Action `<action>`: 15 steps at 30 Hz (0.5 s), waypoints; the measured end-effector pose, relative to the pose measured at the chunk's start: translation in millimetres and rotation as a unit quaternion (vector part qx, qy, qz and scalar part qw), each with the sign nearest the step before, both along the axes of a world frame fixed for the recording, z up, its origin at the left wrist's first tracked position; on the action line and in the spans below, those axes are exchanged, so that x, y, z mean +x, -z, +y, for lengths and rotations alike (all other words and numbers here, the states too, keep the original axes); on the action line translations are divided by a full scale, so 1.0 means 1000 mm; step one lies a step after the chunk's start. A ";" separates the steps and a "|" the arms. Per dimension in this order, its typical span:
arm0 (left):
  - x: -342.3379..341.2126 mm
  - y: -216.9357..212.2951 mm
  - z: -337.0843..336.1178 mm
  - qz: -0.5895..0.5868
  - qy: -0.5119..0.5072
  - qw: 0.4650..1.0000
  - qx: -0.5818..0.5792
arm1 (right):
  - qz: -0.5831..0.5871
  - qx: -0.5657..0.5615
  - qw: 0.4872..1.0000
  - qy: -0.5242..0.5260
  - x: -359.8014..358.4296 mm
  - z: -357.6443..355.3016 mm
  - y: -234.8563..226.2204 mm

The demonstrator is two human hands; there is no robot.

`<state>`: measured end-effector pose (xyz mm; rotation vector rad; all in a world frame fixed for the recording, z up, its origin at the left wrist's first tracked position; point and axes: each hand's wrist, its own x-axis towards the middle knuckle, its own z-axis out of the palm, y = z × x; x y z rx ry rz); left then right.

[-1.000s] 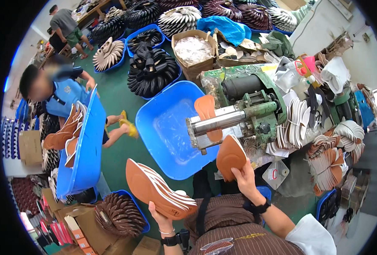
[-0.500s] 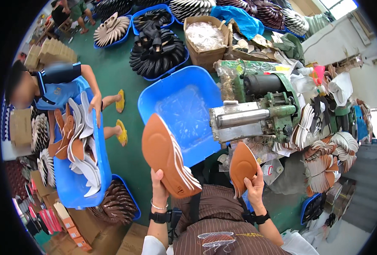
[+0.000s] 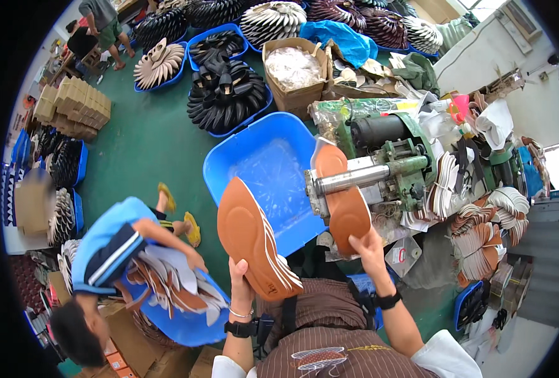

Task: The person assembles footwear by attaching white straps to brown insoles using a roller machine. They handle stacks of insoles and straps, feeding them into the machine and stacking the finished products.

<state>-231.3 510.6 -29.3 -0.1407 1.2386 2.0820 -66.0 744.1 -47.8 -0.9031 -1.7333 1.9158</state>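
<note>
My left hand (image 3: 242,285) is closed round the heel end of a stack of brown insoles (image 3: 245,230) with white undersides, fanned out at the right edge. At the machine, my right hand (image 3: 371,253) pinches one brown insole (image 3: 349,220) by its near end. That insole passes beneath the metal roller (image 3: 358,176) of the green machine (image 3: 412,154), and its far end shows beyond the roller. An open blue basin (image 3: 264,170) stands just left of the machine, behind the stack.
At left, a co-worker (image 3: 119,246) bends over a blue tub of insoles (image 3: 185,318). Blue tubs of black shoes (image 3: 229,94) and a carton of clear plastic (image 3: 295,69) stand at the back. Bundled insoles (image 3: 478,242) are piled right of the machine.
My right hand has moved its insole forward under the roller. The stack in my left hand has shifted slightly. The co-worker has bent down, lowering the tub toward the near left.
</note>
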 end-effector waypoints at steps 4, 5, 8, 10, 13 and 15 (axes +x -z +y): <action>0.007 0.011 0.004 0.013 0.017 1.000 0.022 | 0.003 -0.127 0.990 0.061 0.016 -0.016 0.011; 0.010 0.011 0.009 0.022 0.023 0.999 0.021 | -0.015 -0.129 0.990 0.053 0.011 -0.002 0.019; 0.022 0.007 0.028 0.080 0.014 0.997 -0.017 | -0.023 -0.156 0.987 0.027 -0.024 0.024 0.010; 0.032 0.000 0.043 0.122 0.004 0.991 -0.050 | -0.030 -0.193 0.981 0.007 -0.039 0.019 -0.018; 0.047 -0.020 0.073 0.173 -0.010 0.979 -0.111 | -0.019 -0.151 0.983 -0.104 -0.030 -0.015 -0.051; 0.056 -0.011 0.075 0.190 -0.021 0.976 -0.102 | -0.114 0.084 0.979 -0.147 -0.034 -0.026 -0.094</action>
